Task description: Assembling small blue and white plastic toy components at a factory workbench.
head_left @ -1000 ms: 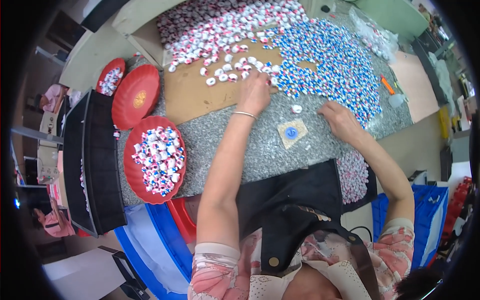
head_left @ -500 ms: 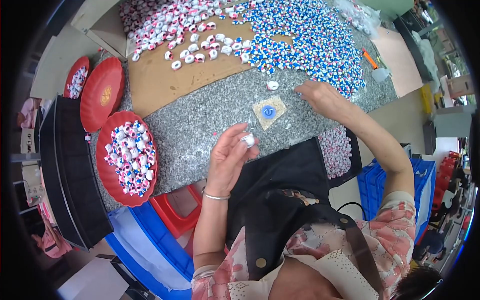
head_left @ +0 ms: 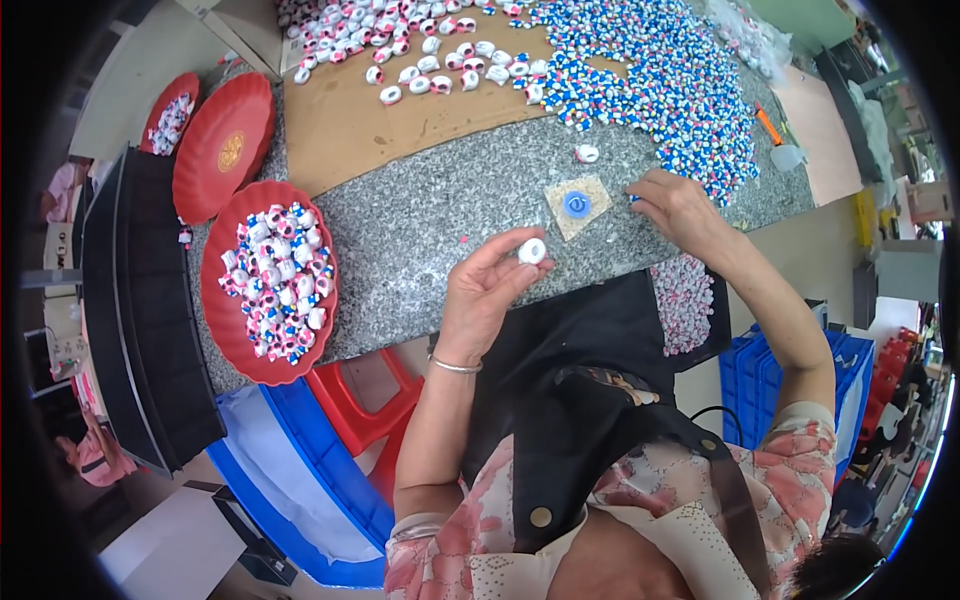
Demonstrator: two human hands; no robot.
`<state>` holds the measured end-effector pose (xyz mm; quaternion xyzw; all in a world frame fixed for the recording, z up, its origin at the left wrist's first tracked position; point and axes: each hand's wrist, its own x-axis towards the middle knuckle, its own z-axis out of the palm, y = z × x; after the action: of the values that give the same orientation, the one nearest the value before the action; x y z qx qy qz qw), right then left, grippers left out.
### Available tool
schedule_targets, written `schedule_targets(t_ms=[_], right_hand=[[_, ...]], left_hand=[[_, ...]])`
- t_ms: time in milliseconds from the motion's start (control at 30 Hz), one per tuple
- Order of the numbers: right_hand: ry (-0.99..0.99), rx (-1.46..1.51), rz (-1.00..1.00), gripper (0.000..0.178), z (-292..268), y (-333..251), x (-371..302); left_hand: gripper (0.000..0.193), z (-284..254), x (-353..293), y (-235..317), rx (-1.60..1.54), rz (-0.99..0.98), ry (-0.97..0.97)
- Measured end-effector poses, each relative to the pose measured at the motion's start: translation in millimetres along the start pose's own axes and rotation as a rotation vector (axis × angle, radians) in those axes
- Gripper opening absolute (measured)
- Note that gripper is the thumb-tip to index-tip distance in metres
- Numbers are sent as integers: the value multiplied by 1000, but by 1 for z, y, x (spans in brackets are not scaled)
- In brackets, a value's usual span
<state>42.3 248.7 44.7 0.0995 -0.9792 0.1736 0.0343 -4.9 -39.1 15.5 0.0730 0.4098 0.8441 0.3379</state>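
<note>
Between the thumb and fingers of my left hand (head_left: pixel 482 298) is a small white rounded plastic piece (head_left: pixel 531 251), a dark hole showing in it. My right hand (head_left: pixel 678 212) is closed at the near edge of the pile of small blue-and-white pieces (head_left: pixel 640 95), a tiny blue piece (head_left: pixel 633 198) at its fingertips. A round blue plastic holder (head_left: pixel 576 205) sits on a beige pad (head_left: pixel 563 224) between my hands. Beyond it a single white-and-pink piece (head_left: pixel 587 153) lies on the grey speckled worktop (head_left: pixel 400 240).
White-and-pink pieces (head_left: pixel 440 84) are scattered on cardboard (head_left: pixel 340 150) at the back. On the left, a red scalloped tray (head_left: pixel 215 300) holds assembled pieces, beside another red tray (head_left: pixel 195 180). Pale pink bits (head_left: pixel 683 305) lie on black cloth near my lap. An orange-handled tool (head_left: pixel 768 125) is at far right.
My left hand has moved slightly right and up with the white piece, which is now turned to show its hole. My right hand stays by the blue-and-white pile. The whole view has shifted.
</note>
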Motion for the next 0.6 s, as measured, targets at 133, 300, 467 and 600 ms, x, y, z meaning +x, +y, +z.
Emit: schedule_targets(t_ms=[133, 300, 467, 600], right_hand=[[-41, -8, -15, 17, -2, -5, 1], [-23, 1, 4, 16, -6, -11, 2], [-23, 21, -1, 15, -7, -12, 3], [20, 68, -117, 14, -13, -37, 22]], left_hand=[[35, -12, -1, -10, 87, 46, -40], [36, -13, 0, -10, 159, 50, 35], [36, -11, -3, -6, 215, 65, 63], [37, -12, -3, -6, 252, 121, 83]])
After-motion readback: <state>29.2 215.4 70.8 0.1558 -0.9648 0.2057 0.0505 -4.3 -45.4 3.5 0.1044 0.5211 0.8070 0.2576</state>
